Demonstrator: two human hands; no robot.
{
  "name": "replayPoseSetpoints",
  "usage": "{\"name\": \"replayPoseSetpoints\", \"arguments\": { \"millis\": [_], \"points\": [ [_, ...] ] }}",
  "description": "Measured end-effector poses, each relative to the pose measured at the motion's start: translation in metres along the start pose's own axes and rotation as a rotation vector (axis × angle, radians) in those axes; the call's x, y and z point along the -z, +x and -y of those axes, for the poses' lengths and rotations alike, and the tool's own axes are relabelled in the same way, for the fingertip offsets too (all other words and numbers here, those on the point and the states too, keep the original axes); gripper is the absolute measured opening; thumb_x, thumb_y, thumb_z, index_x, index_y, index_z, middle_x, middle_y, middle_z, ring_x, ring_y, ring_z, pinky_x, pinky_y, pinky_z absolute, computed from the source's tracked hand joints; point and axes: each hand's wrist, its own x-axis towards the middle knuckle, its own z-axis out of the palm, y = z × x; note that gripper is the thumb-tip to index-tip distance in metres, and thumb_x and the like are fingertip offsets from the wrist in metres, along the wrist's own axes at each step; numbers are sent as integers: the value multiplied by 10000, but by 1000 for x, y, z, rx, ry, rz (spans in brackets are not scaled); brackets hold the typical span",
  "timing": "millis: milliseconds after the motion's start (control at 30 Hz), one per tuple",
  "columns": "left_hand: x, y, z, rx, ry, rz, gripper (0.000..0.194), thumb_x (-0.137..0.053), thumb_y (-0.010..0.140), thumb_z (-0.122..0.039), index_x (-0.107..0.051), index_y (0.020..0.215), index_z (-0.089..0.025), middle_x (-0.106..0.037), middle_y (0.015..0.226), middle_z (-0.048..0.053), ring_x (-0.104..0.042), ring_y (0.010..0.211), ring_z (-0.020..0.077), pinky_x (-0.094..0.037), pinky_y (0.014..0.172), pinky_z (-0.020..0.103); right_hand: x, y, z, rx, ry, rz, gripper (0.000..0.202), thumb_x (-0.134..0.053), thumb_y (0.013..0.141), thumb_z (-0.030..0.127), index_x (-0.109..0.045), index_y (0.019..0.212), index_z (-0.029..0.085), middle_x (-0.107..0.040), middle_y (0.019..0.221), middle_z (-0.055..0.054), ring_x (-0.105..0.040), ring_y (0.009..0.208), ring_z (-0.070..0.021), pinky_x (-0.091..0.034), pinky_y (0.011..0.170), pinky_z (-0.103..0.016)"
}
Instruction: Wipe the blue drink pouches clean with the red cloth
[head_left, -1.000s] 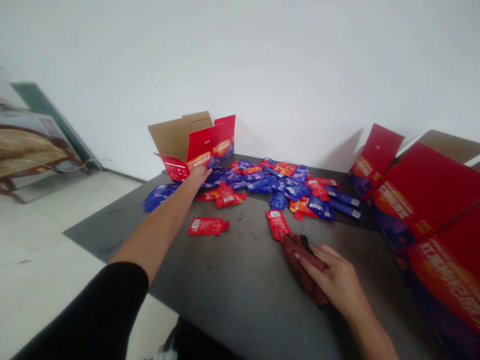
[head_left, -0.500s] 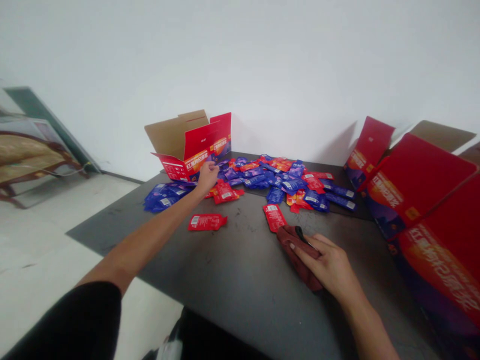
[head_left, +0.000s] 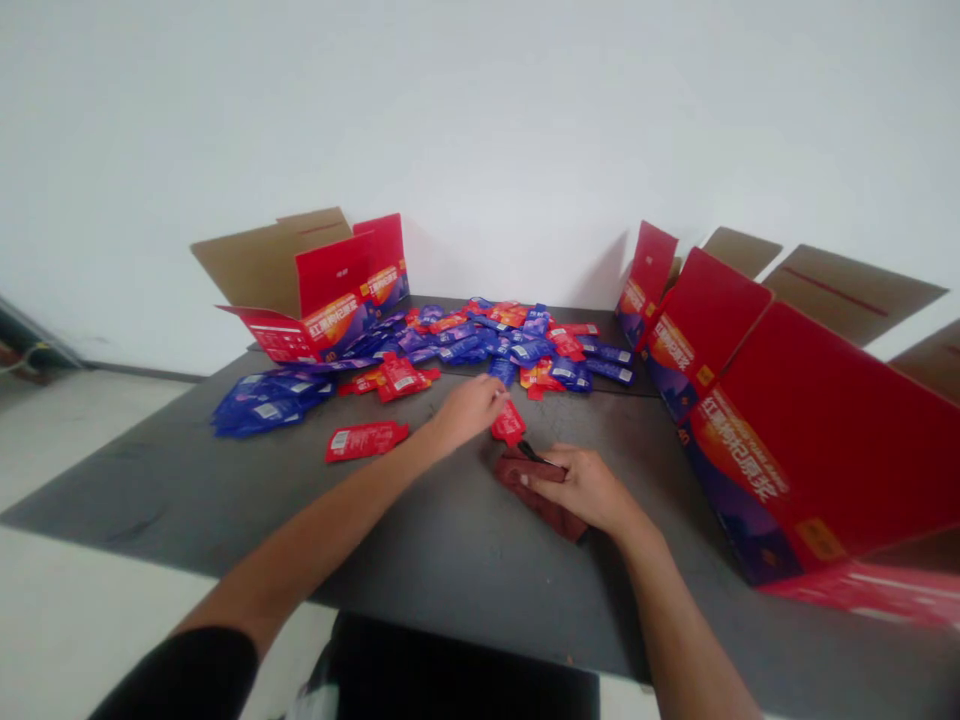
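Note:
My left hand [head_left: 469, 408] reaches across the dark table [head_left: 420, 540] and pinches a red sachet [head_left: 509, 423] by its edge. Just right of it, my right hand [head_left: 581, 487] rests palm-down on a dark red cloth [head_left: 534, 497], with something small and black showing at the cloth's far edge. Beyond both hands lies a spread of several red and blue sachets [head_left: 517, 345]. One loose red sachet [head_left: 364, 440] lies to the left of my left hand.
An open red carton [head_left: 322, 295] with raised brown flaps stands at the back left, a heap of blue sachets [head_left: 262, 400] before it. Large open red cartons [head_left: 787, 430] line the table's right side. A white wall rises behind the table.
My left hand has drawn back from the back-left carton and taken hold of the red sachet by the cloth. The view has swung to the right. My right hand stays on the cloth.

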Motion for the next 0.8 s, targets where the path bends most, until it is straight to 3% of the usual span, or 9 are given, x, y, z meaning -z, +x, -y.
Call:
{"name": "replayPoseSetpoints", "arguments": {
  "millis": [100,200,333,467,600,800],
  "points": [
    [-14,47,3,106,34,-28,344,-445,1058,-351,-620,1241,-117,-632,1234,164,-584,1204,264,-429,1049,363,-1,0,-3,-20,22,-15,360,-693,909,499,-688,728,187,-605,744,0,-576,701,-140,-341,610,-243],
    [-25,75,5,230,64,-7,431,-531,1025,-416,-619,1249,-59,-606,1281,230,-551,1272,327,-420,1085,429,-1,1,-5,-34,44,-17,369,-700,902,488,-662,695,184,-573,711,14,-548,669,-124,-318,590,-238],
    [-33,96,6,359,117,74,455,-641,975,-461,-619,1281,-126,-600,1345,163,-590,1234,310,-497,1034,513,-1,1,-4,-27,49,14,322,-694,911,478,-718,763,193,-605,748,8,-565,697,-129,-333,612,-239],
    [-31,117,2,388,172,188,394,-651,987,-387,-607,1306,-159,-623,1313,119,-646,1134,258,-567,953,479,0,1,-2,-31,42,17,275,-712,902,440,-721,767,200,-591,742,15,-574,705,-126,-332,613,-239],
    [-26,125,-4,364,208,255,392,-654,986,-373,-605,1307,-153,-626,1301,121,-655,1112,251,-579,931,461,2,1,2,-35,36,3,287,-716,901,441,-711,745,200,-589,737,14,-577,710,-127,-328,614,-244],
    [-10,103,4,326,280,249,385,-651,989,-374,-607,1304,-156,-629,1297,117,-656,1108,249,-580,931,462,3,1,3,-37,61,6,250,-708,901,428,-734,785,208,-630,774,6,-599,735,-140,-348,639,-243]
  ]
}}
